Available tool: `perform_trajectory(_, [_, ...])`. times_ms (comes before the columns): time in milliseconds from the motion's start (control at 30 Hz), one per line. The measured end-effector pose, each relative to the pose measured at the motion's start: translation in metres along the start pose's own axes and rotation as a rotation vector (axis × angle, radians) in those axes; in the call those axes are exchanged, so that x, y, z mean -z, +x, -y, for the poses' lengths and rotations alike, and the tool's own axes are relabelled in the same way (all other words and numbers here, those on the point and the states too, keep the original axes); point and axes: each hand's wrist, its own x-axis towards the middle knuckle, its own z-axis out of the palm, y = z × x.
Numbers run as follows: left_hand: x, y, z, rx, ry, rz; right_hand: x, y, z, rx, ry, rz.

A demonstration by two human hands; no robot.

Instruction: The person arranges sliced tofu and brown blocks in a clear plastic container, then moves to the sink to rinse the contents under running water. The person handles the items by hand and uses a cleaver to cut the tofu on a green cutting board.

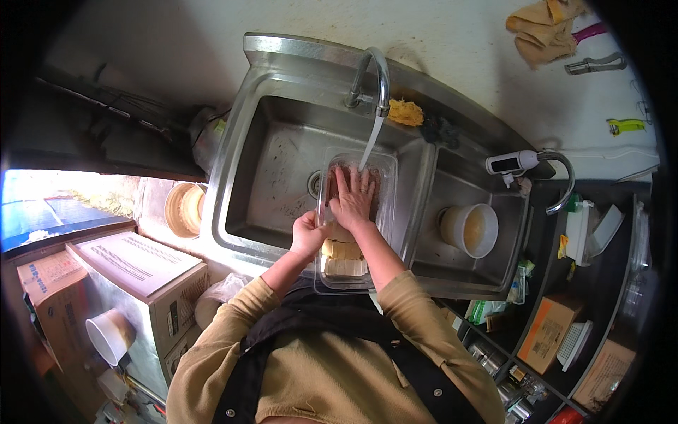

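Observation:
A long clear plastic container (391, 169) sits over the near right part of the large steel sink basin (280, 153), its near end over the basin's front edge. My left hand (308, 233) grips its left rim, thumb on top. Inside it, my right hand (353, 200) lies palm down with fingers spread on a reddish-brown mass (335, 183), wet and too covered to identify. Pale yellow blocks (340, 250) show in the container's nearer half, partly behind my right forearm. From the curved chrome faucet (385, 74), a water stream (372, 140) falls into the far end near my right fingertips.
A white plastic tub (484, 230) with yellowish contents stands in the smaller right basin (424, 265). Behind the faucet lie a yellow scrubber (406, 113) and a dark scouring pad (440, 131). A white tap unit (511, 162) overhangs the right basin's back corner. Shelves (545, 270) stand right.

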Motion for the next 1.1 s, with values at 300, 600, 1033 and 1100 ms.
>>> perform_trajectory(300, [0.005, 0.003, 0.012, 0.011, -0.024, 0.025, 0.019, 0.005, 0.008, 0.080, -0.051, -0.011])
perform_trajectory(600, [0.003, 0.004, 0.010, -0.017, -0.037, 0.059, 0.009, -0.002, 0.011, -0.016, -0.110, -0.112])
perform_trajectory(1033, [0.010, 0.016, 0.025, 0.014, -0.118, 0.023, 0.015, 0.000, 0.004, -0.067, -0.103, 0.000])
perform_trajectory(1100, [0.007, 0.020, 0.023, 0.006, -0.126, -0.003, 0.012, 0.002, 0.005, -0.014, -0.144, 0.024])
